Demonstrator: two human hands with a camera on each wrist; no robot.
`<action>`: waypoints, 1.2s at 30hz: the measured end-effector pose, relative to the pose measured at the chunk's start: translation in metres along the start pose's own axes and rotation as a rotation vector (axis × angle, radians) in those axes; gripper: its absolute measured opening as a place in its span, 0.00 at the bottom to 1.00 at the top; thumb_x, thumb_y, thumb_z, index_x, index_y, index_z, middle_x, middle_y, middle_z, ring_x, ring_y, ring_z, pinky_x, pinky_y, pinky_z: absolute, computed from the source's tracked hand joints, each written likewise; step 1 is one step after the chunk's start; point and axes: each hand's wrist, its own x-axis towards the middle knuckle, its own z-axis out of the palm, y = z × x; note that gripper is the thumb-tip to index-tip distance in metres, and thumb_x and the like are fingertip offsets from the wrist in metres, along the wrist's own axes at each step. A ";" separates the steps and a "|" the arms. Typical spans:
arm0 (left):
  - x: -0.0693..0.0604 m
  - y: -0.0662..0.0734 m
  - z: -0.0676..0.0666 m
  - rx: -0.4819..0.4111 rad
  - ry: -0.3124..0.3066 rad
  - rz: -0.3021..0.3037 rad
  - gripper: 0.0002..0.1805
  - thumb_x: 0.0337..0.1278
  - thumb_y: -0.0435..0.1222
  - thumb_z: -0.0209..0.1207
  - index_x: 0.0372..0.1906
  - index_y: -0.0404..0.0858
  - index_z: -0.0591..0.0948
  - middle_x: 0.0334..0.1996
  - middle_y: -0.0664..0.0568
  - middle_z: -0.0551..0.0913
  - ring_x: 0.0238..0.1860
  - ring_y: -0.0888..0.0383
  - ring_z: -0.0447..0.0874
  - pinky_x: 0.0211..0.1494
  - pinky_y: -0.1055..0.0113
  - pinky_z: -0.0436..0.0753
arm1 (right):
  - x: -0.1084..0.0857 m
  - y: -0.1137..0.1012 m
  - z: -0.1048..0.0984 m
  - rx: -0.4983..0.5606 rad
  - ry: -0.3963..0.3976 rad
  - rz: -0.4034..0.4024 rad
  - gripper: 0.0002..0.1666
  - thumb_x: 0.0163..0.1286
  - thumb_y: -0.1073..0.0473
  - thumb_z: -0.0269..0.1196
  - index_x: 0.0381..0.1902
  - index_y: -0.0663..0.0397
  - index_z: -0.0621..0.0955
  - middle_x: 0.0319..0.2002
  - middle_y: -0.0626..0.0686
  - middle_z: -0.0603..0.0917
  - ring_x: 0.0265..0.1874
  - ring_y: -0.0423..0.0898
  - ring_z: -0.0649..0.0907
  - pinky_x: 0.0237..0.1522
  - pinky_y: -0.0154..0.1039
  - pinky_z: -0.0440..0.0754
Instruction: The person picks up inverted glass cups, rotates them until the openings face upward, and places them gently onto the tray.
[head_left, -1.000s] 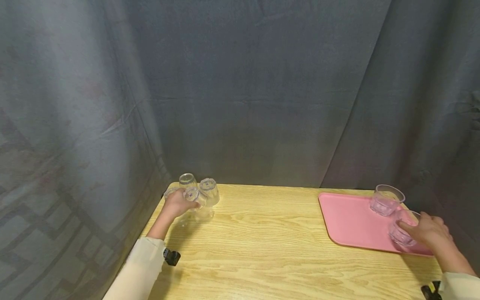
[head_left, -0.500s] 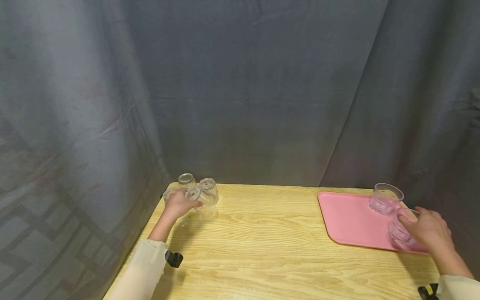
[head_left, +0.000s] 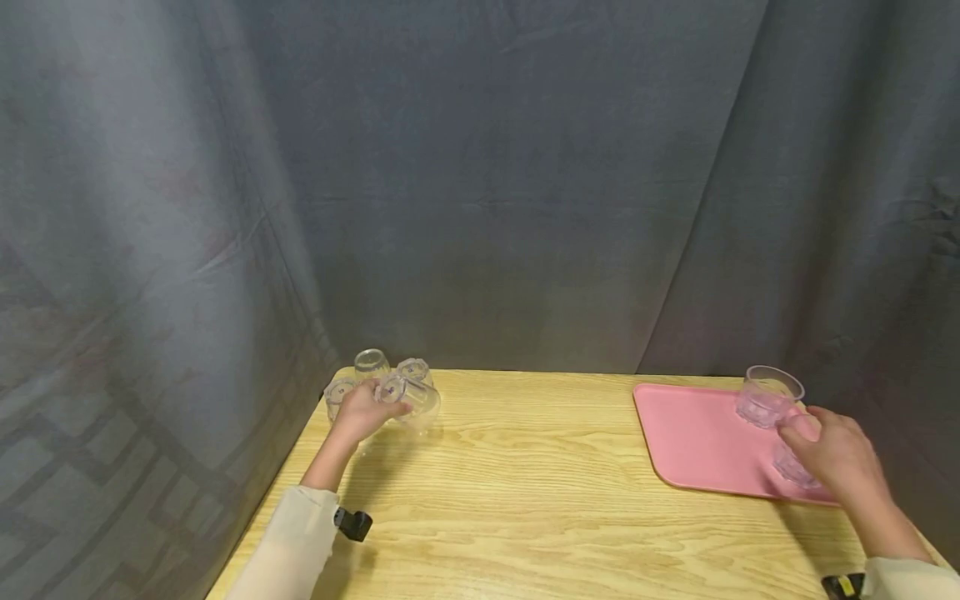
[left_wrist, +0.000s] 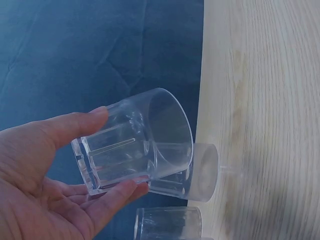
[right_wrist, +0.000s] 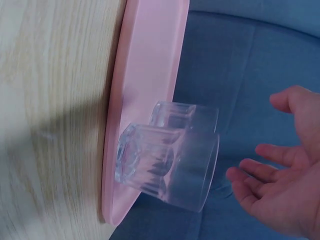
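Two pale sleeves (head_left: 288, 537) enter from the near edge of a wood-grain worktop (head_left: 540, 500), each with a small black device (head_left: 352, 523) at the wrist. The right hand (head_left: 843, 454) reaches forward at the near right part of a pink tray (head_left: 697, 442); its thumb is spread well away from loosely bent fingers, which hold nothing and, in the right wrist view, stand apart from a clear tumbler (right_wrist: 167, 167) upright on the tray. The left hand (head_left: 367, 412) extends toward the far left corner, its fingers closed near the base of a clear faceted tumbler (left_wrist: 135, 140), thumb on one side and fingertips on the other; the tumbler is tilted, base upward, mouth toward the worktop. Beyond the right hand stands a second upright tumbler (head_left: 767, 400). Close around the left hand are three more tumblers (head_left: 415, 371). A dark grey curtain (head_left: 480, 208) forms the background.
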 end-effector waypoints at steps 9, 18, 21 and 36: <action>-0.002 0.003 0.005 -0.041 -0.017 0.006 0.52 0.52 0.50 0.72 0.72 0.22 0.62 0.70 0.26 0.67 0.68 0.30 0.67 0.68 0.40 0.71 | -0.005 -0.016 0.006 0.023 -0.025 0.046 0.46 0.77 0.42 0.52 0.69 0.81 0.58 0.59 0.86 0.59 0.56 0.84 0.62 0.53 0.79 0.65; -0.004 0.004 0.009 -0.087 -0.019 0.016 0.50 0.53 0.50 0.72 0.71 0.23 0.64 0.68 0.28 0.69 0.67 0.31 0.69 0.67 0.39 0.72 | -0.007 -0.022 0.015 0.006 0.045 -0.050 0.41 0.74 0.48 0.56 0.66 0.82 0.62 0.52 0.86 0.70 0.51 0.82 0.70 0.49 0.75 0.67; -0.005 0.005 0.011 -0.107 -0.035 0.012 0.51 0.53 0.50 0.71 0.72 0.24 0.63 0.70 0.28 0.67 0.68 0.30 0.67 0.68 0.39 0.71 | -0.007 -0.024 0.016 0.018 0.039 -0.062 0.42 0.74 0.48 0.57 0.66 0.82 0.62 0.53 0.86 0.70 0.50 0.82 0.73 0.45 0.75 0.72; -0.012 0.012 0.022 -0.181 -0.032 0.018 0.52 0.52 0.50 0.73 0.73 0.25 0.63 0.70 0.28 0.68 0.68 0.31 0.68 0.69 0.40 0.71 | -0.014 -0.031 0.024 0.029 0.070 -0.113 0.39 0.73 0.47 0.60 0.60 0.81 0.68 0.51 0.83 0.73 0.48 0.78 0.74 0.44 0.71 0.72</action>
